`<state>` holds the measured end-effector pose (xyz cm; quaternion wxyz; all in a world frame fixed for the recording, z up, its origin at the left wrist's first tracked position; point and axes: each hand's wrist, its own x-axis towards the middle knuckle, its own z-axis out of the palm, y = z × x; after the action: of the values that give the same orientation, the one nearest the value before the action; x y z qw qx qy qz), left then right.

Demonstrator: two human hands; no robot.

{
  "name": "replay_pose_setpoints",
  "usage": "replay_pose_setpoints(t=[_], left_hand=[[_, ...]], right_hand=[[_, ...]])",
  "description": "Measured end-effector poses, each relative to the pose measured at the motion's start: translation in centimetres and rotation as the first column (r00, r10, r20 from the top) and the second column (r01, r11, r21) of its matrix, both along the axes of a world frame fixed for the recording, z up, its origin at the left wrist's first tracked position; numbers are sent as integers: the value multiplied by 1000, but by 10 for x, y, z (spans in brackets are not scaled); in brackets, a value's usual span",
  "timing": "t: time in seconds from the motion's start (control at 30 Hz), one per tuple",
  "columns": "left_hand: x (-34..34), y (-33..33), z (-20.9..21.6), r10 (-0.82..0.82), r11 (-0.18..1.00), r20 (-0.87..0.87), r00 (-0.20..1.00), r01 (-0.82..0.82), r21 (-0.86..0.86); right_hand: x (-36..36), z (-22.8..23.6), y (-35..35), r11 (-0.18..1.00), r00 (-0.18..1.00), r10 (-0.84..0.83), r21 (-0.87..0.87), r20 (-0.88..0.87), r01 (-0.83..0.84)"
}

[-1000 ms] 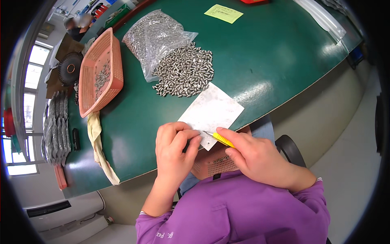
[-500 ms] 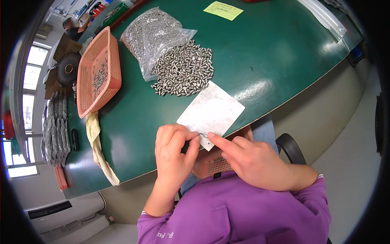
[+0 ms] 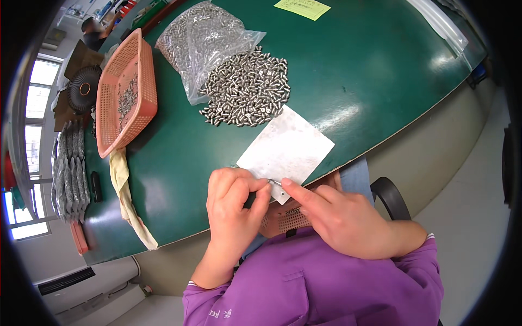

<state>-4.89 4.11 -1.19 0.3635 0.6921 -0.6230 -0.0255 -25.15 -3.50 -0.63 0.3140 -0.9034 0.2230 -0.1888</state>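
Yellow handle now out of sight; your R hand (image 3: 350, 220) closing round slim metal tool (image 3: 276, 182), index lying along it. Your L hand (image 3: 231, 201) nearly pinching; can't tell if holding pc. Tool sitting over near end of white sheet (image 3: 288, 146); fine work prob. continuing.

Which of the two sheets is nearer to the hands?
The white sheet, beside the heap of metal parts; the yellow sheet lies farther away, near the picture's top edge.

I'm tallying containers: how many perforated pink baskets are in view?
2. The first basket lies on the green table, left of the plastic bag; the second basket, partly hidden, is below the table's near edge. More may be hidden.
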Motion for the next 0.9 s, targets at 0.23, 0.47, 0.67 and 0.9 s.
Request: replay_pose_setpoints(t=[0.23, 0.47, 0.67, 0.9], left_hand=[[0, -1, 1, -17, 1000, -12, 1000, 17, 0], [-1, 0, 1, -13, 1000, 18, 1000, 13, 3], [-1, 8, 2, -17, 1000, 1, 1000, 17, -6], [15, 12, 25, -135, 984, -21, 991, 136, 117]], right_hand=[[1, 8, -3, 998, 996, 37, 57, -85, -32], [2, 17, -7, 995, 987, 80, -52, -141, -88], [-10, 3, -13, 976, 995, -68, 210, 74, 52], [-24, 7, -24, 963, 960, -174, 242, 221, 119]])
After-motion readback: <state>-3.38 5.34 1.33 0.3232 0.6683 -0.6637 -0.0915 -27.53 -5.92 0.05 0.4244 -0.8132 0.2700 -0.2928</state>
